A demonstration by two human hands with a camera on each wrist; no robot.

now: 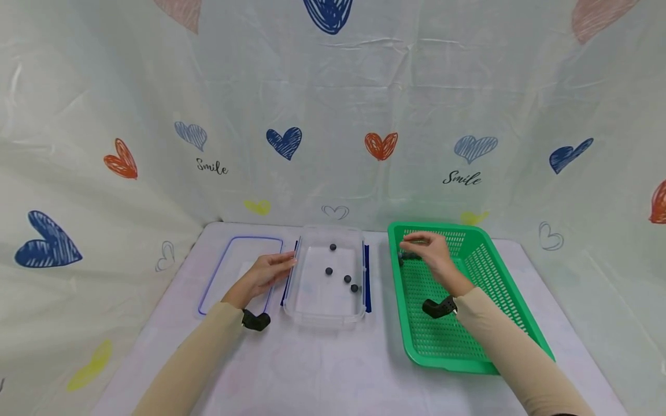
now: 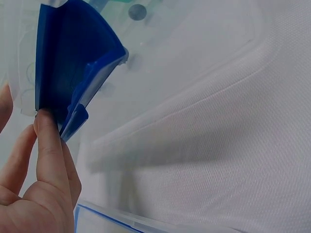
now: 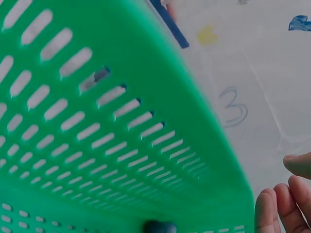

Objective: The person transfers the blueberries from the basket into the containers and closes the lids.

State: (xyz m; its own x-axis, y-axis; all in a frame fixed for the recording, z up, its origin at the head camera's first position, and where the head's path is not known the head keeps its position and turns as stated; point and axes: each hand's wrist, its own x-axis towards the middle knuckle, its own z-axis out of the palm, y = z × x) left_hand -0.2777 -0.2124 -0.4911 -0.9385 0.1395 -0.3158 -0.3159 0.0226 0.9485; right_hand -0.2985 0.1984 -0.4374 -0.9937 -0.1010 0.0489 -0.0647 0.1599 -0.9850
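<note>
The left hand rested with straight fingers against the left side of the clear container, touching its blue latch, apparently to steady it. Four dark balls lay inside the container. The right hand reached into the far left corner of the green basket, right of the container, its fingers curled over a small dark object; whether it was gripped I could not tell. The container's lid lay flat on the surface, left of the container.
</note>
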